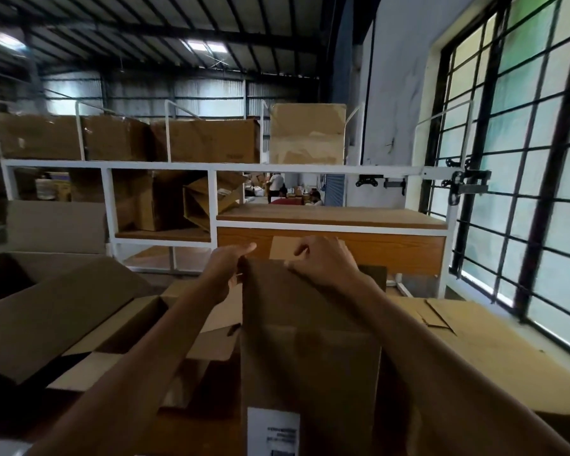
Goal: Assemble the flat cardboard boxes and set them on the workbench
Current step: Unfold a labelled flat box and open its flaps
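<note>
A brown cardboard box (310, 350) stands upright in front of me, with a white label near its lower edge. My left hand (226, 268) grips its top left corner, thumb pointing forward. My right hand (323, 258) is closed over the top edge, fingers curled on a lighter flap (282, 246) behind it. Both forearms reach in from below. Whether the box is fully opened out cannot be told from here.
An open box (46, 307) with raised flaps lies at the left. Flat cardboard sheets (494, 350) lie at the right near a barred window (520, 159). Ahead stands a white shelf unit (211, 166) holding several boxes, with a wooden workbench surface (329, 217).
</note>
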Tool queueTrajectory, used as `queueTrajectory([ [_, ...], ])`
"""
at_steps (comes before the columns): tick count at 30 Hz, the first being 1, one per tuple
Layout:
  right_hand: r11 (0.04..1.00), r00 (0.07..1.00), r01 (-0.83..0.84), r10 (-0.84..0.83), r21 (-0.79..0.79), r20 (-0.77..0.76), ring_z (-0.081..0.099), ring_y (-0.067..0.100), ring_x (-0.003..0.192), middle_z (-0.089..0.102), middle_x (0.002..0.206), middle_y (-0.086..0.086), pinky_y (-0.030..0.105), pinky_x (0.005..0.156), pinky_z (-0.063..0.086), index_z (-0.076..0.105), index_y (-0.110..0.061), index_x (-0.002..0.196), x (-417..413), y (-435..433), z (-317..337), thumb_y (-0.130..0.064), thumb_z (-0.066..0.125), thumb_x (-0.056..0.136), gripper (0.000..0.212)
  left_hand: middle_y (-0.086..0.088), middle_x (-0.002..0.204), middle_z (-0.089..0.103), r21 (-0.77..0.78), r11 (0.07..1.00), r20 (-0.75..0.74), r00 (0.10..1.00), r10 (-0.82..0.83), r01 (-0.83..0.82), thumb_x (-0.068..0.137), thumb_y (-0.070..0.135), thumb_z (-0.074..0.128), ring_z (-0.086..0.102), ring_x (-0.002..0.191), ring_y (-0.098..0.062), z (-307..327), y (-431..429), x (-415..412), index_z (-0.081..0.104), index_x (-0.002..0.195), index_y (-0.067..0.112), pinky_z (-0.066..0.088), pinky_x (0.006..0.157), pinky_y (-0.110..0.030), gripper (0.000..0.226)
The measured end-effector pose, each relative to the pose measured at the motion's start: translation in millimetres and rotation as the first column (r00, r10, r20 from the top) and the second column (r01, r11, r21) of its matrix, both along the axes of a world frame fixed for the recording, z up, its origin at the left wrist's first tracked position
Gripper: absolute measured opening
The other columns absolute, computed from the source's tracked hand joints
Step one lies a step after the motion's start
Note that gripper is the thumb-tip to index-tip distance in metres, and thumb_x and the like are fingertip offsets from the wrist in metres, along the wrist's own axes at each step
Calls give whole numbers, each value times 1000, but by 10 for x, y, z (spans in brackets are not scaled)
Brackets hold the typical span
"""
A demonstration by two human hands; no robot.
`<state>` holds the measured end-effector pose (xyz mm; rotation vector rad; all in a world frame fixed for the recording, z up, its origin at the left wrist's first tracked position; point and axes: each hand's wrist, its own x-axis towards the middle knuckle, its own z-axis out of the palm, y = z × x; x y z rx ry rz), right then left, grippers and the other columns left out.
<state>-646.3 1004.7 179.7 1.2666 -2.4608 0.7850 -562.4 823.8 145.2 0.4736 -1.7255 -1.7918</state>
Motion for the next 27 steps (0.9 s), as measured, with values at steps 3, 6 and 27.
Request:
queueTrajectory([
  [3,949,982,-134,89,286,164,61,13,85,67,94,0,25,68,45,66,-19,93,154,200,175,-56,66,83,38,-13,103,68,-184,961,152,972,-182,208,86,31,68,61,106,-33,100,119,221,67,95,8,49,94,-47,24],
  [6,917,876,-267,103,296,472,67,17,82,70,101,7,27,67,53,66,-15,107,303,361,81,-58,57,89,47,-10,109,68,-275,840,373,858,-354,467,80,32,73,65,104,-26,69,267,383,64,107,8,49,96,-45,37],
  [27,987,987,117,-103,112,-120,15,28,150,11,164,6,50,114,28,35,-26,148,323,474,-1052,-18,53,95,56,11,83,64,-882,411,359,893,271,230,98,49,42,60,73,-3,-915,862,-35,59,86,30,48,74,-26,29],
])
